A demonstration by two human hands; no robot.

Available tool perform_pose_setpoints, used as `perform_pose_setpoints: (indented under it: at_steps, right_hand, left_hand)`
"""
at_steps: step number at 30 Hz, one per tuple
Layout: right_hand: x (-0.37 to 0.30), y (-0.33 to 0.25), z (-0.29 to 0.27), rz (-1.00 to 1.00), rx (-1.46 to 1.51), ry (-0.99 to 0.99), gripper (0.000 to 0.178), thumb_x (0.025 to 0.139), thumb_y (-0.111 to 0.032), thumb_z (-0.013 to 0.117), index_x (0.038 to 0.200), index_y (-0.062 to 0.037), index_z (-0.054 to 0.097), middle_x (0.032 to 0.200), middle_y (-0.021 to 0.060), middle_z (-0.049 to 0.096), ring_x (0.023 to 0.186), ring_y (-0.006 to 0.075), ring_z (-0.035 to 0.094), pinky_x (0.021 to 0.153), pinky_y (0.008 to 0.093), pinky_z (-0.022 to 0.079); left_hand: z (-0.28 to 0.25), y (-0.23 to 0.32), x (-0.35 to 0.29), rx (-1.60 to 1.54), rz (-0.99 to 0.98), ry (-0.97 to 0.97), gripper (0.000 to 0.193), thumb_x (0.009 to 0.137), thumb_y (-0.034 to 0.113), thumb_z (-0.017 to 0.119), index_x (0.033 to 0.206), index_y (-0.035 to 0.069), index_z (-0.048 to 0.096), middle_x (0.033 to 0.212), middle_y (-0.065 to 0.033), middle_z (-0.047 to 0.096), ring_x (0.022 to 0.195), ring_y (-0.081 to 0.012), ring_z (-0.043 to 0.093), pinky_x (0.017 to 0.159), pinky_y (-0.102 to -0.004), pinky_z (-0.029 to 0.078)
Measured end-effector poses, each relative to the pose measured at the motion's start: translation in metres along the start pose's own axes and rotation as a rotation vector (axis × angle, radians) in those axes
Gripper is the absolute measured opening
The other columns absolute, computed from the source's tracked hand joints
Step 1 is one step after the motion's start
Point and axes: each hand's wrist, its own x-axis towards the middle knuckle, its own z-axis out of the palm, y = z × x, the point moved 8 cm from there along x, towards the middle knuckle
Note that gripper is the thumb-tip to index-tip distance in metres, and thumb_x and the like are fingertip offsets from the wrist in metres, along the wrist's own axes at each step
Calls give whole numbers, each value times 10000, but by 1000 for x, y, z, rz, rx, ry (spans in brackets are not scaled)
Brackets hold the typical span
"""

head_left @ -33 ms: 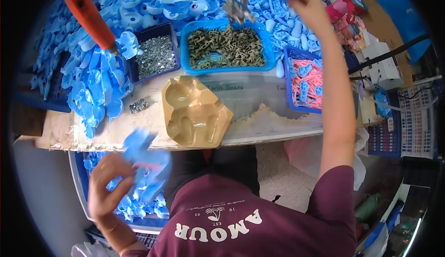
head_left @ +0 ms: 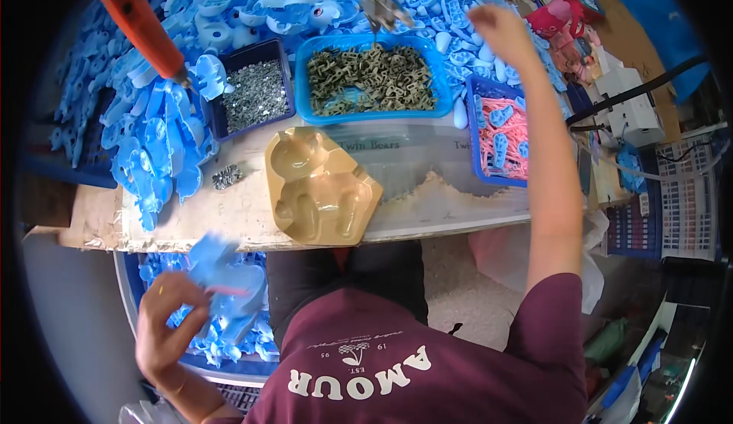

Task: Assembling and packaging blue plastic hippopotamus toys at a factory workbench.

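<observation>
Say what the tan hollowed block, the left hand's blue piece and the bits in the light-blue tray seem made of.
Tan hollowed block: probably plastic or resin, glossy, showing bright highlights. Blue piece: likely plastic, from its even colour; blur hides its finish. Bits: perhaps metal, dull grey-brown; too small for certainty.

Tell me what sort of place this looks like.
Probably a small toy workshop: light-blue molded plastic parts lie heaped over the workbench, a dark blue tray holds small metal pieces, and an orange pointed tool juts in at upper left.
</observation>
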Motion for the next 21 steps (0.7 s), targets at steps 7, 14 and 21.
perform_pose_setpoints:
  at_steps: [7,14,21]
  right_hand:
    - [-32,22,98,-180,-357,-185,554,847,65,569,1333,-196,614,1170,149,679,1150,350,619,933,454,526]
    - [-33,32,36,-38,87,139,372,915,-128,703,1277,-63,648,1014,134,663,871,282,683,776,401,545]
    - [-102,-109,84,116,565,-646,255,949,-322,741,947,-67,743,759,-31,653,603,47,539,514,241,423]
  left_hand:
    - [-23,-29,-65,485,-503,141,406,861,137,731,1245,27,654,1120,-183,677,1053,-360,622,949,-455,476]
    - [44,10,29,270,90,-96,433,853,130,761,1261,39,649,1199,-174,687,1037,-389,651,915,-451,506]
    - [121,77,113,220,446,72,462,812,84,786,1260,79,670,1313,-150,655,1117,-363,657,960,-449,538]
